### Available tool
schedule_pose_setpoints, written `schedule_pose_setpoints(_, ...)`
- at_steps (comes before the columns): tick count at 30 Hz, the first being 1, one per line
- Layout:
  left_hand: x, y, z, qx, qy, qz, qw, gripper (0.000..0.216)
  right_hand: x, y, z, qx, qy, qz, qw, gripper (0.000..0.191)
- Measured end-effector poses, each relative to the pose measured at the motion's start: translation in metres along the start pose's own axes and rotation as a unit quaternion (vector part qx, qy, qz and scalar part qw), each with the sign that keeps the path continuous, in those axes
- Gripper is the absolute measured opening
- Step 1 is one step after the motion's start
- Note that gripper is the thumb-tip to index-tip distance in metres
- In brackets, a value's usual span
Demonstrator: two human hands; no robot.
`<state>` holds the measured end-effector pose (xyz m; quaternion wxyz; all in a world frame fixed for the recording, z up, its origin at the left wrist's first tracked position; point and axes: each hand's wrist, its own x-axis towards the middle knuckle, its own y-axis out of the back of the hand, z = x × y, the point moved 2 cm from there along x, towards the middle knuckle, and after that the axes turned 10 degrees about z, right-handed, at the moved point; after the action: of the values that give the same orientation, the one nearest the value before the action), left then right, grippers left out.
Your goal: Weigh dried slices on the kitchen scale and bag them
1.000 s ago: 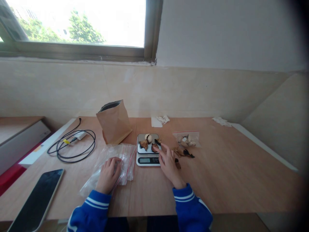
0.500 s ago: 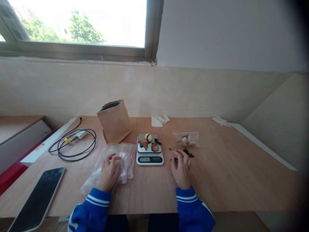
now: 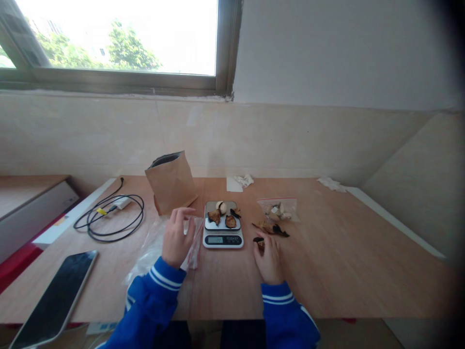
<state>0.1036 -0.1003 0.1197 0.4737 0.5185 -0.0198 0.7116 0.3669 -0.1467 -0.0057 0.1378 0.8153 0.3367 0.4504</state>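
The scale (image 3: 223, 232) is white, sleeves (image 3: 286, 315) white-striped blue.

The white scale (image 3: 223, 232) stood level, its dark panel (image 3: 227, 241) at the near side and the readout too small to make out; on its silver plate (image 3: 221, 226) rested a pale, rounded piece (image 3: 221, 207) at the back, a crinkled brown piece (image 3: 214, 217) on the left, a flat brown slice (image 3: 230, 222) in front and a dark-edged piece (image 3: 235, 213) on the right. Apart from it, rightward, showed a small dark piece (image 3: 259, 242), partly hidden, just nearer than black-ended brown strips (image 3: 273, 229). Clear, creased bags (image 3: 149, 254) with red zip edges lay overlapping left of the scale
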Motion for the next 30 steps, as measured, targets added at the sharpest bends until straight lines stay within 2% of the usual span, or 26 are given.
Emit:
schedule_pose_setpoints(3,0.031,-0.047,0.014,0.013,0.021,-0.085,0.996,0.024,0.001,0.000,0.001,0.034,-0.015,0.010,0.999,0.029)
schedule_pose_setpoints(6,0.049,-0.094,0.016,0.080,0.025,-0.182,0.980,0.032,0.001,0.001,-0.002,0.056,-0.017,0.026,0.998,0.029)
schedule_pose_setpoints(8,0.053,-0.117,0.015,0.122,0.030,-0.243,0.962,0.035,0.002,0.002,-0.004,0.048,0.002,0.028,0.998,0.029)
schedule_pose_setpoints(10,0.052,-0.129,0.013,0.139,0.029,-0.273,0.951,0.032,0.007,0.003,-0.005,0.028,0.023,0.028,0.999,0.030)
schedule_pose_setpoints(14,0.048,-0.136,0.008,0.129,0.030,-0.266,0.955,0.022,0.034,0.006,0.006,-0.020,0.028,0.029,0.999,0.025)
schedule_pose_setpoints(20,0.051,-0.137,-0.001,0.088,0.024,-0.216,0.972,0.027,0.074,-0.005,0.031,-0.127,0.087,-0.104,0.983,0.017)
schedule_pose_setpoints(25,0.055,-0.134,-0.001,0.070,-0.001,-0.206,0.976,0.022,0.081,-0.011,0.041,-0.180,0.085,-0.145,0.969,0.019)
schedule_pose_setpoints(27,0.054,-0.134,-0.001,0.088,-0.002,-0.216,0.972,0.024,0.081,-0.011,0.041,-0.177,0.087,-0.156,0.968,0.021)
schedule_pose_setpoints(30,0.051,-0.140,0.000,0.113,0.005,-0.273,0.956,0.038,0.082,-0.011,0.039,-0.163,0.091,-0.142,0.972,0.024)
